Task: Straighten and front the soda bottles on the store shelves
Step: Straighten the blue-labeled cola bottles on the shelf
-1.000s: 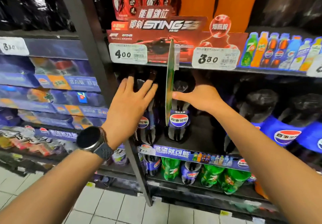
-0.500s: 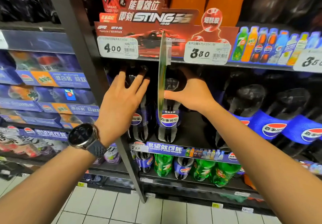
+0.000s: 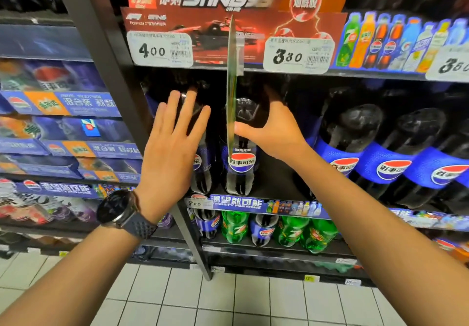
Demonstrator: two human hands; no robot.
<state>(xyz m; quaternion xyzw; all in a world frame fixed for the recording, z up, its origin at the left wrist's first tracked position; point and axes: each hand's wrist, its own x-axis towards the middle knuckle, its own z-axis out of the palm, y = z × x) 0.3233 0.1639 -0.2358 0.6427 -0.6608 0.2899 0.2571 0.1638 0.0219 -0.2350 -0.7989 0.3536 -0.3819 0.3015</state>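
Since a second ago our left hand [image 3: 172,148] has slid upward and its fingers have fanned wider; it now lies spread flat in front of the left cola bottle [image 3: 204,173], and we cannot tell if it touches. Our right hand [image 3: 275,133] wraps the shoulder of the right cola bottle [image 3: 239,176], thumb on the near face, fingers reaching round the far side. Both bottles stand upright, side by side, at the shelf lip [image 3: 253,202], labels facing us. A hanging sign [image 3: 232,92] dangles edge-on just in front of the right bottle, beside our thumb. Left of the pair, the steel upright [image 3: 119,90] closes us in. To the right, bare dark shelf lies open up to the large cola bottles [image 3: 351,145].
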